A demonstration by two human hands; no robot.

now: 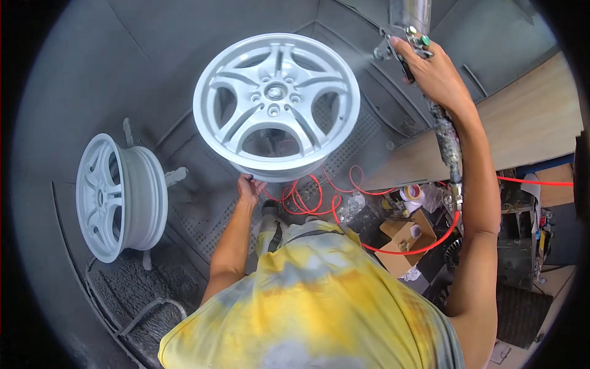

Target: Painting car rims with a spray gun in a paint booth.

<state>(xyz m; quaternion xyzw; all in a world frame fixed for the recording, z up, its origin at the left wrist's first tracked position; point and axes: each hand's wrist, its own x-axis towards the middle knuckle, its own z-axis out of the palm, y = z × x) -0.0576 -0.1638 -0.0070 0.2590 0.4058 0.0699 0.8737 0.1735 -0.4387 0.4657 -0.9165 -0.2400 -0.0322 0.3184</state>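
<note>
Cardboard box (407, 241) – white cup (416, 231) inside

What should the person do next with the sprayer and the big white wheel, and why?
Probably turn the white wheel a little with the left hand, which grips its lower rim. The right hand aims the spray gun from the right, and mist drifts toward that side only, so turning would likely bring other spokes to the spray.

Around you, grey booth walls (153, 67) coated in overspray fill the upper frame. At centre you see a perforated metal floor panel (344, 141), a dark mat (141, 289) at lower left, a bare wooden board (528, 123) at right, and cluttered cardboard boxes (405, 237) below it.
</note>
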